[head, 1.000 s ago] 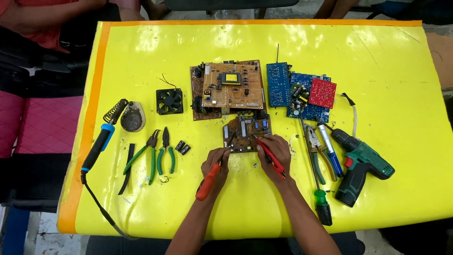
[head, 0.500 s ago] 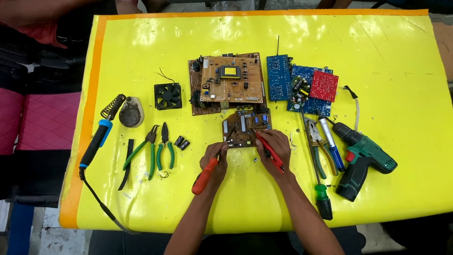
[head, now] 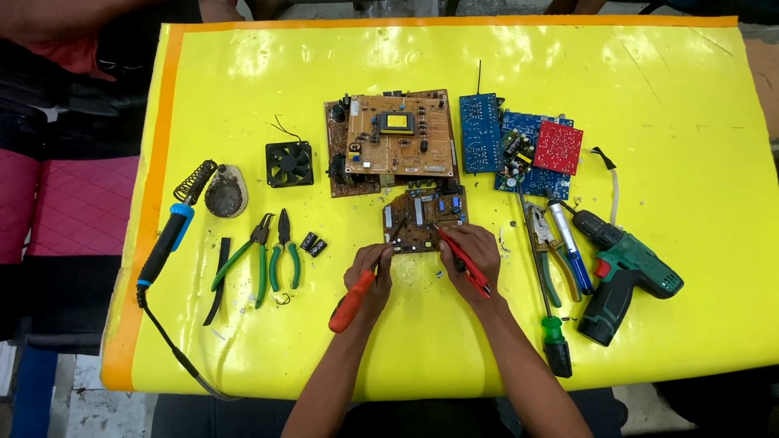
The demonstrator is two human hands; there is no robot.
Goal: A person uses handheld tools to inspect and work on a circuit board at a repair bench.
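On a yellow table (head: pixel 243 81), mid-frame, the left hand (head: pixel 369 280) grips a red-handled screwdriver (head: pixel 353 302) and the right hand (head: pixel 471 255) red tweezers (head: pixel 464 261), both over a small brown circuit board (head: pixel 423 217): light, stiff, likely fragile, best held by its edges.

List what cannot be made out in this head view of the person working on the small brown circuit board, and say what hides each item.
- Tool tips on the small brown circuit board: too small to see, head view.
- Grip of the right hand on the red tool: fingers cover it.
- Lower board under the large brown circuit board: mostly covered.
- Soldering iron cable end: cut by the bottom edge.
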